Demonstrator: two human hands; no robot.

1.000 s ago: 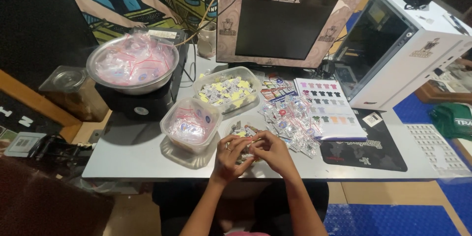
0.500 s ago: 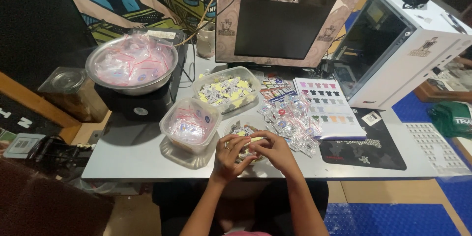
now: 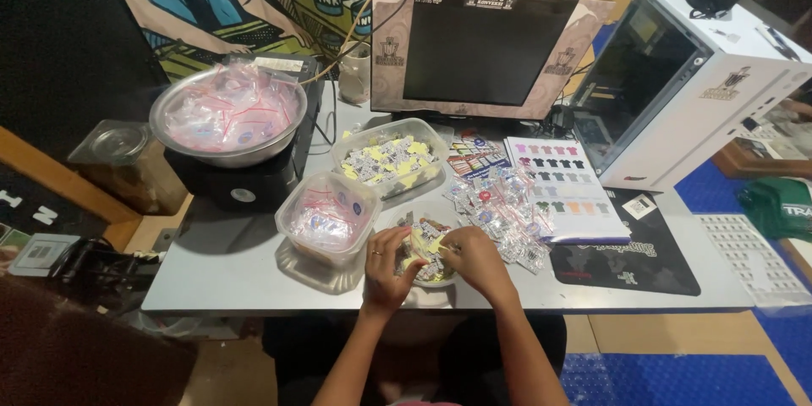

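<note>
Head view, looking down on a grey worktop [image 3: 228, 275]. The left hand [image 3: 385, 266] and right hand [image 3: 474, 258] meet at the near edge, at 6 o'clock of the scene, over a small dish of stickers [image 3: 427, 252]. Both hands pinch a small yellow-and-white sticker piece [image 3: 420, 243] between them; each grip is narrow, fingertips closed on the piece. The dish lies directly under the hands, touching the worktop.

At 9 o'clock of the hands, just beside the left hand, stands a clear plastic tub [image 3: 330, 216] with small bagged items. At 12 o'clock sits a second clear tub [image 3: 391, 156] filled with yellow and white stickers. At 2 o'clock lies a loose heap of small clear packets [image 3: 499, 211], partly over a colour chart sheet [image 3: 562, 178]. At 10 o'clock, well apart, a metal bowl [image 3: 227, 114] of bagged items rests on a black device [image 3: 245, 182]. A dark monitor [image 3: 478, 51] stands at 12 o'clock at the far edge; a white computer case [image 3: 685, 85] stands at 2 o'clock.
</note>
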